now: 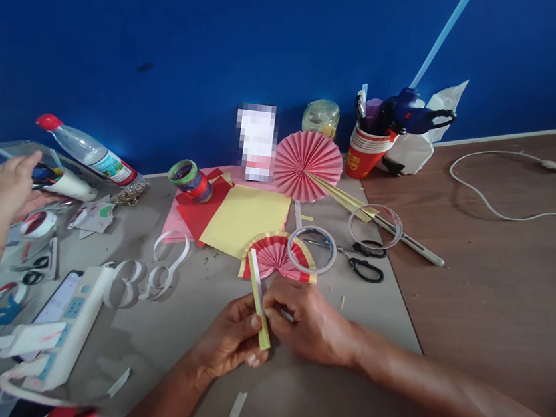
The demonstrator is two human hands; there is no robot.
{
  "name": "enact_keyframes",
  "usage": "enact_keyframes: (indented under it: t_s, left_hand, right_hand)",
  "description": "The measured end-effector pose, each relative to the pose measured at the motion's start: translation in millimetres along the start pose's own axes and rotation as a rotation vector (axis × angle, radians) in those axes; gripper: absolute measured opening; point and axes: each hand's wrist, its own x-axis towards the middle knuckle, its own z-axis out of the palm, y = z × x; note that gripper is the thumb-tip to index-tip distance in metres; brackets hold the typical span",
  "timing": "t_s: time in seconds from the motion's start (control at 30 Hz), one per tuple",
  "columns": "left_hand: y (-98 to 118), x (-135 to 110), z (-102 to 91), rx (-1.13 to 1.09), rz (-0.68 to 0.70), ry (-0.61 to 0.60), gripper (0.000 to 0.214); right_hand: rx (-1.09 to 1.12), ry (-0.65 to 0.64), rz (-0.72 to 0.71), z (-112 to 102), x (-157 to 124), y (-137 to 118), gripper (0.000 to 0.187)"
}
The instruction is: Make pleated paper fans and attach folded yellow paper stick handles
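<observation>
My left hand (236,334) grips a narrow folded yellow paper strip (264,334), thumb on its front. A white band, which looks like tape, runs along the strip's upper part. Against the strip's right edge, the fingers of my right hand (300,318) are pinched together; what they hold, if anything, is hidden. Just beyond my hands lies a pink, red and yellow pleated paper fan (277,255). A tape roll (290,247) rests on the fan's right side, and black-handled scissors (365,270) lie to its right.
A round pink fan (308,165) leans near red paper cups (367,152). Yellow paper (246,221) lies on red sheets beside a painted jar (190,182). At left are curled white strips (164,276), a power strip (76,326), a bottle (93,154) and another person's hand (7,181).
</observation>
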Motion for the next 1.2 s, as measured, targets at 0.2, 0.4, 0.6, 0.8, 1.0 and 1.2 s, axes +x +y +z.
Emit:
enact_keyframes:
  t_s: [0.2, 0.4, 0.6, 0.8, 1.0, 1.2]
  left_hand:
    - [4.9, -1.1, -2.6, -0.009, -0.018, -0.044, 0.026]
    - [4.9, -0.6, -1.6, 0.040, -0.054, -0.007, 0.027]
    - [4.7, -1.1, -0.7, 0.049, -0.071, 0.001, 0.027]
    - [5.6, -0.2, 2.3, 0.062, -0.070, 0.032, 0.028]
    - [7.4, -0.9, 6.7, 0.097, -0.080, 0.035, 0.020]
    - [12.4, -4.8, 10.8, 0.132, -0.107, 0.052, 0.016]
  right_hand:
    - [0.008, -0.004, -0.069, 0.0, -1.1, 1.4, 0.016]
    - [-0.155, -0.010, -0.108, 3.9, -5.0, 2.5, 0.014]
    - [-0.246, -0.027, -0.138, 4.6, -6.3, 0.8, 0.013]
    - [-0.240, -0.049, -0.146, 4.1, -6.3, 1.8, 0.013]
    - [-0.265, -0.036, -0.195, 5.0, -4.6, 0.8, 0.014]
    - [-0.229, -0.088, -0.153, 1.0, -1.5, -2.4, 0.015]
